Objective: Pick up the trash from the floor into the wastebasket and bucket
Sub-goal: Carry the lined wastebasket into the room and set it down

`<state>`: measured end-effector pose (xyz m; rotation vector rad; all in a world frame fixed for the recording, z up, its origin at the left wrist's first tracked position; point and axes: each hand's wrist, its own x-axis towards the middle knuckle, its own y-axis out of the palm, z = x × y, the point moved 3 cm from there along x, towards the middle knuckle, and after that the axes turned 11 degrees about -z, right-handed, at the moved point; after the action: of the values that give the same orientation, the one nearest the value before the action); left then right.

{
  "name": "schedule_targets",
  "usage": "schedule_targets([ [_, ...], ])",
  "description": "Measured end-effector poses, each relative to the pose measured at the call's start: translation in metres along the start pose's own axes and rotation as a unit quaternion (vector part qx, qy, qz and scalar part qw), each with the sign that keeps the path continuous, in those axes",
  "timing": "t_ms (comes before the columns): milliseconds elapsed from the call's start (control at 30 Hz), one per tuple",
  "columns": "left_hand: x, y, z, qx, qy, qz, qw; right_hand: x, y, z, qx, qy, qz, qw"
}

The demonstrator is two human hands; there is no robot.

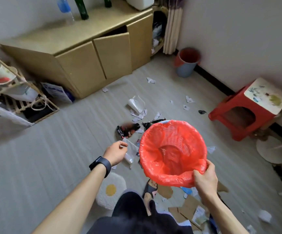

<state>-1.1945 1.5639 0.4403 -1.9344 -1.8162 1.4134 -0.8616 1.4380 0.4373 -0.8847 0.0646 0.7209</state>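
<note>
Head cam: R hand point(204, 180) grips wastebasket point(172, 153) rim; L hand point(114, 153) pinches clear wrapper point(130, 152).

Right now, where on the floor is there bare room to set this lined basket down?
The widest bare floor lies left of the left hand, between the cabinet and the egg cushion. Ahead, wrappers and paper scraps crowd the middle. Cardboard pieces clutter the floor below the wastebasket.
</note>
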Motion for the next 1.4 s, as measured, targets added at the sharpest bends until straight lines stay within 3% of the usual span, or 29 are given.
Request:
schedule_targets([
  [300,0.066,-0.013,-0.025,0.022,-0.052,-0.007,0.998,0.032,0.065,0.076,-0.002,-0.023,0.056,0.998],
  [567,0.129,-0.070,0.000,0.030,-0.134,-0.101,0.985,0.022,0.156,0.144,-0.014,-0.044,0.137,0.989],
  [833,0.194,-0.136,0.106,-0.009,-0.232,-0.084,0.969,-0.031,0.285,0.204,-0.056,-0.088,0.206,0.973],
  [1100,0.354,-0.191,0.258,-0.083,-0.283,-0.076,0.953,-0.061,0.501,0.248,-0.125,-0.103,0.225,0.961],
  [1267,0.456,-0.164,0.327,-0.109,-0.299,-0.143,0.937,-0.031,0.646,0.230,-0.164,-0.158,0.227,0.947],
  [1400,0.523,-0.099,0.384,-0.228,-0.317,-0.200,0.899,0.006,0.728,0.165,-0.129,-0.122,0.212,0.961],
])
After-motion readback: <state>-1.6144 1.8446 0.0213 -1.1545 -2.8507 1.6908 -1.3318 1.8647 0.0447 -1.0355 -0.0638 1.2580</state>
